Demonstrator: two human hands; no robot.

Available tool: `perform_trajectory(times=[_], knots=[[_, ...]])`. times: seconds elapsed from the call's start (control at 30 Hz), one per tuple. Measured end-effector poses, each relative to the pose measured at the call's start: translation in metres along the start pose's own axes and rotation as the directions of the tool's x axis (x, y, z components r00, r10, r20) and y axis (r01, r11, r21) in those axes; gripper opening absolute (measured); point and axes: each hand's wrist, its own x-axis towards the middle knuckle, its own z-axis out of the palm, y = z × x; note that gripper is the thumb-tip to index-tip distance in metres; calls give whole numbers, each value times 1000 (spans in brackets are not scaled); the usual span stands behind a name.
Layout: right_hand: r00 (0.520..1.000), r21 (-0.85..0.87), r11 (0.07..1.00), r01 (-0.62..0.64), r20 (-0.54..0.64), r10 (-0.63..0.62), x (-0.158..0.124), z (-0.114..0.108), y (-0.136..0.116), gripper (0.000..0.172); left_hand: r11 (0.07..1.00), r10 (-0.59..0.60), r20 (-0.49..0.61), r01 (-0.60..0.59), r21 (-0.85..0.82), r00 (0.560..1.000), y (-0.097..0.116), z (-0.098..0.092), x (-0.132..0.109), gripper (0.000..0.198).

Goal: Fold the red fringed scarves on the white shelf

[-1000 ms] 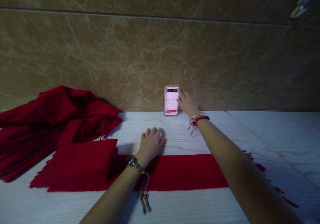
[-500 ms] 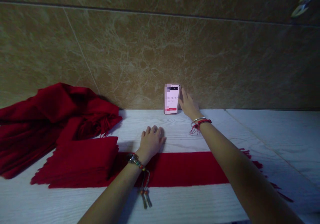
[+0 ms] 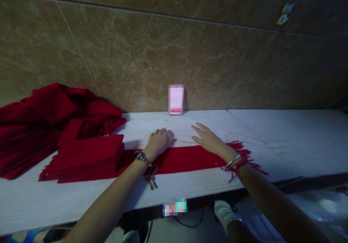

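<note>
A long red scarf [image 3: 181, 159] with fringed ends lies flat along the pale wooden table [image 3: 206, 187]. My left hand [image 3: 160, 141] rests near the scarf's far edge, fingers spread on the tabletop, and holds nothing. Over the scarf's right part my right hand [image 3: 208, 138] hovers with its fingers apart and nothing in them. At the left, a folded stack of red scarves [image 3: 89, 156] covers one end of the flat scarf. A phone [image 3: 176, 100], its screen blurred, leans upright against the wall beyond both hands.
Behind the folded stack sits a loose heap of red cloth [image 3: 59, 109]. The brown marbled wall [image 3: 149, 54] closes off the table's back. Below the front edge are a shoe and sock [image 3: 224, 212], a cable, and clear plastic at the right.
My right hand has pulled back from beside the phone toward the scarf. The left hand stays in place. The view has tilted down, bringing the table's front edge and the floor into sight.
</note>
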Motion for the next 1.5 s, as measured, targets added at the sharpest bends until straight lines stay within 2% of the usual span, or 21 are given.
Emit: perform_trajectory(times=[0.1,0.2,0.27,0.4,0.57,0.77,0.87,1.0,1.1,1.2,1.33,1.43,1.5], knots=[[998,-15,1000,-27,50,28,-26,-5,-14,50,994,104,24,-104,-27,994,7,0,-2,41],[992,-51,996,-68,107,73,-44,-8,-21,50,966,256,101,-250,-68,961,17,4,-4,46],[985,-67,994,-81,146,90,-53,-7,-20,49,955,295,144,-287,-77,944,22,6,-6,48],[984,-70,992,-100,143,110,-66,0,-4,46,963,268,145,-261,-66,953,25,11,-8,50],[983,-125,981,-147,93,159,-79,3,30,45,956,289,33,-287,-62,957,21,16,-8,45],[944,-162,932,-323,13,329,-92,-1,56,45,952,305,-80,-306,1,949,25,15,-16,41],[921,-166,907,-388,-21,390,-95,-1,56,45,964,266,-54,-266,13,962,27,13,-33,44],[908,-172,892,-418,-110,404,-98,-3,50,44,980,199,42,-197,-32,979,23,12,-55,48],[913,-160,909,-386,-208,351,-96,-8,40,42,984,178,67,-177,-10,982,19,13,-60,49],[941,-91,957,-274,-228,248,-89,-12,22,42,983,182,60,-182,2,981,18,15,-58,49],[993,36,998,-51,-100,55,-76,-8,-16,45,983,185,38,-186,1,982,18,18,-56,49],[998,56,996,62,22,-64,-71,3,-39,46,984,176,30,-176,-1,984,19,19,-57,48],[993,46,994,95,70,-98,-69,8,-44,46,985,174,28,-174,-1,984,19,18,-58,48]])
